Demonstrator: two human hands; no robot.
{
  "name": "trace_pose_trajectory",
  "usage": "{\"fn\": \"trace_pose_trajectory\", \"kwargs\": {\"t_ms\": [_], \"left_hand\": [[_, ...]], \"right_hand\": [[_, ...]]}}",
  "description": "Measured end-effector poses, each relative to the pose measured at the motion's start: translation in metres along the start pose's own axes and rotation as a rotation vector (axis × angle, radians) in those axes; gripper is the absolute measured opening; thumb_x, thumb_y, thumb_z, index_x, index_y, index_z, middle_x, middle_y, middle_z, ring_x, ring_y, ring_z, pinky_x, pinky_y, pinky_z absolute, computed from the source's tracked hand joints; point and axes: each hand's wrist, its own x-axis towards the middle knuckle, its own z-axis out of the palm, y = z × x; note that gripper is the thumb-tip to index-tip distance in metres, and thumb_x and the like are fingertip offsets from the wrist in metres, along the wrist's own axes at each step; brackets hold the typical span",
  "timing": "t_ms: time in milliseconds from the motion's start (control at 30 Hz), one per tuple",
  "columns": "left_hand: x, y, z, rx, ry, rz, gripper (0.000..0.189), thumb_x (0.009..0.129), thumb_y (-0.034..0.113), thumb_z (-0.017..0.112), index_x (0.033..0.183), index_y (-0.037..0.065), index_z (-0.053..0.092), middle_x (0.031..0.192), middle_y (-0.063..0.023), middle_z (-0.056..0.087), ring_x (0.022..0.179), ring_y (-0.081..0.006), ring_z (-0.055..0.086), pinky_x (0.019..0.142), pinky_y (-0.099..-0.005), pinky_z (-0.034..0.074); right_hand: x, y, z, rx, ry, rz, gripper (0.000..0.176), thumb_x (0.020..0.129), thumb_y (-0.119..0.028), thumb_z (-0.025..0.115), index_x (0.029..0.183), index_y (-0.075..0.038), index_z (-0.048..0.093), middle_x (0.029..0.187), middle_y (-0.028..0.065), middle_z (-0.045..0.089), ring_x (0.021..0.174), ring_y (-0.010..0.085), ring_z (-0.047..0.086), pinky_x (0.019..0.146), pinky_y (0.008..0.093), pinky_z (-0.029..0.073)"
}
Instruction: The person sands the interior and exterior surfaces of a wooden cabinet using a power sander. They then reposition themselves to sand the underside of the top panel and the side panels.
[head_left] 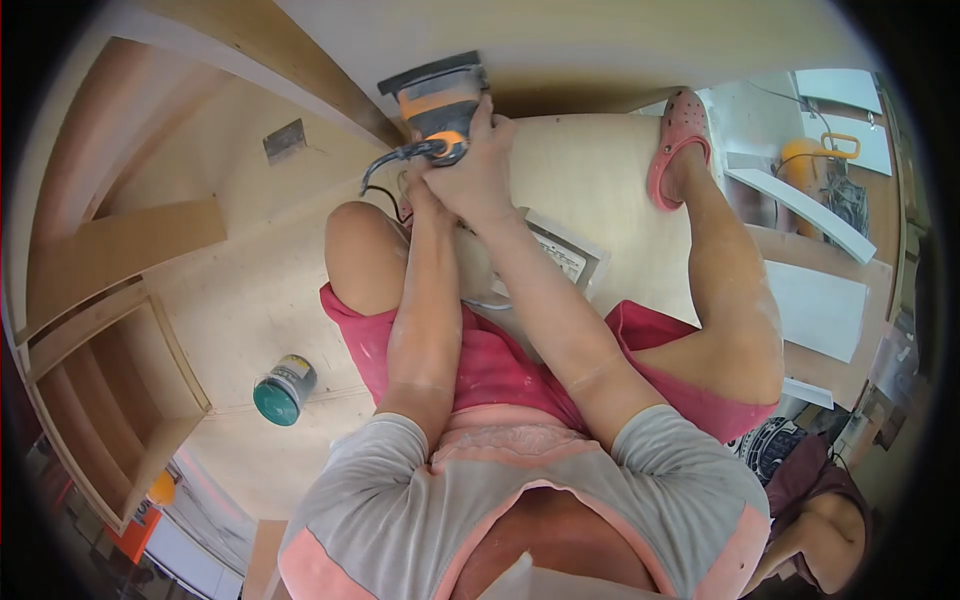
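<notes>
An orange and black electric sander [437, 104] is up against the pale upright panel [600, 45], its flat black pad turned toward that surface. My right hand [480, 172] is closed around the sander's body, fingers along its right side. Close beside it, my left hand [424, 190] is closed at the rear of the tool, partly hidden behind the right wrist. A black cord [390, 160] leaves the sander's back end and bends down to the left.
A can with a green lid [277, 400] stands on the plywood surface [270, 300] to my left. Beyond it is an open wooden cabinet frame [150, 340]. White boards [815, 305] and a yellow-handled tool [840, 146] are on the right. Another person [825, 520] is at lower right.
</notes>
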Motion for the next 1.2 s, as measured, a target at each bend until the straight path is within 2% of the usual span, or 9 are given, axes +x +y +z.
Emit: {"fn": "trace_pose_trajectory", "kwargs": {"t_ms": [67,433,600,667,767,933,1033,1133,1200], "left_hand": [[0.001,0.005,0.009,-0.016,0.026,0.002,0.044,0.095,0.039,0.040,0.116,0.001,0.047,0.105,-0.0118,0.059,0.095,-0.0232,0.058,0.081,-0.0359,0.049],[0.000,0.038,0.029,0.033,-0.142,0.055,0.053,0.088,0.041,0.055,0.119,-0.002,0.048,0.110,-0.0143,0.058,0.096,-0.0225,0.059,0.082,-0.0347,0.049],[0.002,0.039,0.040,0.052,-0.040,0.073,0.048,0.078,0.035,0.071,0.101,-0.006,0.060,0.091,-0.0097,0.063,0.082,-0.0146,0.060,0.068,-0.0265,0.048],[0.000,0.046,0.061,0.122,-0.034,0.090,0.049,0.075,0.036,0.074,0.093,-0.007,0.062,0.083,-0.0080,0.062,0.075,-0.0139,0.060,0.060,-0.0261,0.047],[-0.002,0.043,0.069,0.127,-0.037,0.111,0.048,0.073,0.036,0.075,0.091,-0.007,0.061,0.082,-0.0081,0.061,0.076,-0.0141,0.060,0.061,-0.0261,0.047],[0.002,0.026,0.033,-0.203,-0.161,-0.061,0.044,0.093,0.036,0.047,0.115,-0.002,0.049,0.106,-0.0140,0.059,0.095,-0.0248,0.060,0.083,-0.0382,0.050],[0.003,0.016,0.024,-0.264,-0.074,-0.089,0.048,0.092,0.039,0.048,0.117,-0.002,0.048,0.108,-0.0155,0.059,0.096,-0.0246,0.060,0.084,-0.0383,0.050],[-0.004,0.032,0.042,-0.226,-0.237,-0.095,0.050,0.091,0.041,0.048,0.119,0.000,0.048,0.109,-0.0142,0.059,0.098,-0.0236,0.060,0.086,-0.0372,0.049],[-0.009,0.042,0.058,-0.206,-0.254,-0.080,0.049,0.091,0.040,0.048,0.120,0.000,0.047,0.109,-0.0138,0.059,0.099,-0.0232,0.060,0.086,-0.0367,0.049]], "right_hand": [[0.001,-0.007,-0.013,0.071,0.087,-0.016,0.099,0.058,-0.021,0.077,0.132,0.014,0.021,0.115,0.0249,0.033,0.104,0.0378,0.046,0.088,0.0387,0.044],[0.006,-0.028,-0.035,0.260,0.074,-0.073,0.095,0.056,-0.021,0.080,0.129,0.008,0.027,0.112,0.0240,0.037,0.102,0.0347,0.046,0.086,0.0398,0.045],[0.009,-0.034,-0.052,0.448,0.067,-0.114,0.093,0.056,-0.020,0.081,0.128,0.006,0.027,0.113,0.0219,0.038,0.103,0.0318,0.046,0.086,0.0396,0.045],[0.007,-0.041,-0.066,0.469,0.127,-0.228,0.085,0.064,-0.007,0.079,0.127,0.004,0.024,0.111,0.0152,0.049,0.098,0.0202,0.057,0.076,0.0293,0.052],[0.003,-0.052,-0.075,0.615,0.100,-0.197,0.091,0.060,-0.019,0.082,0.127,0.005,0.025,0.113,0.0174,0.037,0.110,0.0280,0.042,0.092,0.0379,0.040],[-0.002,-0.022,-0.034,0.273,0.139,-0.291,0.085,0.059,-0.020,0.082,0.120,0.005,0.030,0.113,0.0187,0.034,0.109,0.0301,0.040,0.093,0.0395,0.038],[-0.005,-0.019,-0.031,0.119,0.113,-0.262,0.081,0.059,-0.018,0.081,0.118,0.005,0.031,0.114,0.0199,0.032,0.107,0.0326,0.038,0.094,0.0408,0.036],[0.001,-0.018,-0.045,0.056,0.081,-0.334,0.084,0.062,-0.018,0.081,0.122,0.003,0.026,0.115,0.0177,0.037,0.108,0.0271,0.045,0.088,0.0356,0.044],[0.003,-0.030,-0.055,0.331,0.046,-0.337,0.079,0.061,-0.014,0.080,0.120,0.003,0.031,0.115,0.0183,0.031,0.110,0.0322,0.038,0.091,0.0396,0.039]]}}
